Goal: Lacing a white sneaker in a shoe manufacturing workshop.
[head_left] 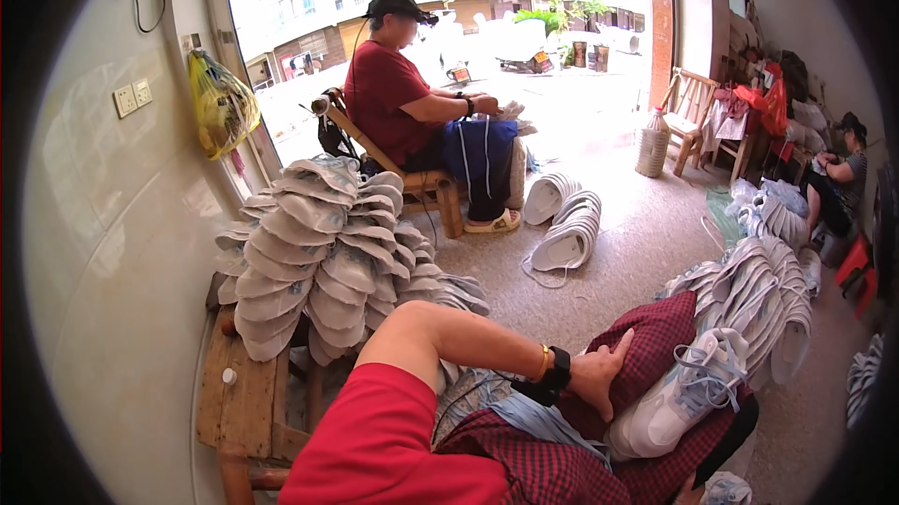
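My left arm, in a red sleeve and with a dark band at the wrist, reaches across my lap. My left hand [602, 376] rests on the dark red checked cloth [655, 322] over my leg. Its fingers are apart, and it holds nothing. Right beside it lies a white sneaker [670, 402] with light blue laces, tied loosely on top. A bundle of light blue laces [548, 425] is spread over the cloth near my wrist. Of my right hand [690, 490] only a sliver of skin seems to show at the lower edge; its fingers are hidden.
Stacked shoe uppers [314, 248] pile high on a wooden bench [239, 402] at left. More strung shoes [740, 294] lie at right, others [567, 234] on the floor ahead. A person [398, 102] sits by the doorway; another person [843, 173] sits far right.
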A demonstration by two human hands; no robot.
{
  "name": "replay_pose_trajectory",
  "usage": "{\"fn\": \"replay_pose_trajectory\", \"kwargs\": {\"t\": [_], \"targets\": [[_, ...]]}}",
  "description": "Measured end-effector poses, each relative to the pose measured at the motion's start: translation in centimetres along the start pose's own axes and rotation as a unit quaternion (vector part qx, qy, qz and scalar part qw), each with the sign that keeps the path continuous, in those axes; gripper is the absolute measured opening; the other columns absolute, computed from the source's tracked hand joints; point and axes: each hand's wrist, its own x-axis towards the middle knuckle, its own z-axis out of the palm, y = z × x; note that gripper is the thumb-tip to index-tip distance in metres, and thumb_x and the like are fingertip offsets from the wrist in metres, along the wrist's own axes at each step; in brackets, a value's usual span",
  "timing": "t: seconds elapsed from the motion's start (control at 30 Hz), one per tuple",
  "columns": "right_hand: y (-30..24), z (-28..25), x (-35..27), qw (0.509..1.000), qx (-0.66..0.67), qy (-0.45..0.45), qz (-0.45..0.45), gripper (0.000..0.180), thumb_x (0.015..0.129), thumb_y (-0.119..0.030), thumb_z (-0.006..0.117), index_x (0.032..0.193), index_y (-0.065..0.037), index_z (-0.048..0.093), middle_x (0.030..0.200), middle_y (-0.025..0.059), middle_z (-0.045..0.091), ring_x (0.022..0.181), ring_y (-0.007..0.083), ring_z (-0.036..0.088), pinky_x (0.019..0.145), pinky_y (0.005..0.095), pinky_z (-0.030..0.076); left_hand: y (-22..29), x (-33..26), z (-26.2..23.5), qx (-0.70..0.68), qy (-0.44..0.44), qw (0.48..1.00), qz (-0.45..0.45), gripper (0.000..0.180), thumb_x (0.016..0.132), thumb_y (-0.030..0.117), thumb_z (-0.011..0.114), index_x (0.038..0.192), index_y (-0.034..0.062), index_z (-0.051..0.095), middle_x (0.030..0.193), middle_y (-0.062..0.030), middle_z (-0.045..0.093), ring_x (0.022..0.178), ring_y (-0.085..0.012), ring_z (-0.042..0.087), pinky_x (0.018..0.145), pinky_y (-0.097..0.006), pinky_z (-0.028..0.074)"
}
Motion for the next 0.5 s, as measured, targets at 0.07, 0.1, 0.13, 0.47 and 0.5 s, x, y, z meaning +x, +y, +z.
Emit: {"fn": "replay_pose_trajectory", "kwargs": {"t": [0.07,0.1,0.13,0.47,0.5], "targets": [[0.04,-0.05,-0.02,1.0,0.008,0.004,-0.009,0.063,0.098,-0.051,0.056,0.122,0.006,0.055,0.115,0.0127,0.062,0.101,0.0246,0.056,0.09,0.0391,0.047,0.05,-0.04,-0.11,-0.003,-0.006,1.0,0.0,0.155,0.055,0.029,0.095,0.15,0.0038,-0.025,0.125,-0.0397,0.047,0.115,-0.0501,0.055,0.101,-0.046,0.046],[0.02,-0.07,-0.09,1.0,0.016,0.007,-0.019,0.062,0.098,-0.051,0.056,0.121,0.007,0.056,0.114,0.0125,0.062,0.1,0.0242,0.056,0.09,0.0387,0.047,0.08,-0.06,-0.14,-0.007,-0.008,1.0,0.0,0.155,0.055,0.029,0.095,0.15,0.0035,-0.025,0.126,-0.0394,0.047,0.116,-0.0498,0.055,0.101,-0.046,0.045],[-0.03,-0.09,-0.15,1.0,0.016,0.008,-0.018,0.062,0.098,-0.051,0.056,0.121,0.007,0.056,0.114,0.0125,0.062,0.1,0.0242,0.056,0.09,0.0387,0.047,0.11,-0.08,-0.18,-0.01,-0.007,1.0,0.002,0.155,0.055,0.029,0.095,0.15,0.0033,-0.024,0.126,-0.039,0.046,0.116,-0.0496,0.054,0.101,-0.046,0.045],[0.28,0.44,-0.13,0.99,-0.118,0.072,0.003,0.06,0.1,-0.049,0.054,0.12,0.007,0.056,0.112,0.0134,0.064,0.098,0.025,0.058,0.088,0.0395,0.048,0.01,0.14,0.16,0.003,-0.005,1.0,-0.004,0.154,0.056,0.03,0.095,0.151,0.0029,-0.023,0.129,-0.0395,0.045,0.118,-0.0493,0.054,0.103,-0.046,0.044],[0.1,0.49,-0.26,0.991,-0.115,0.073,-0.003,0.06,0.1,-0.049,0.054,0.121,0.007,0.056,0.113,0.014,0.064,0.098,0.0254,0.058,0.088,0.0398,0.048,0.01,0.15,0.14,0.001,-0.005,1.0,-0.005,0.154,0.055,0.03,0.095,0.151,0.0027,-0.023,0.129,-0.0394,0.045,0.118,-0.0493,0.054,0.102,-0.046,0.045]]}}
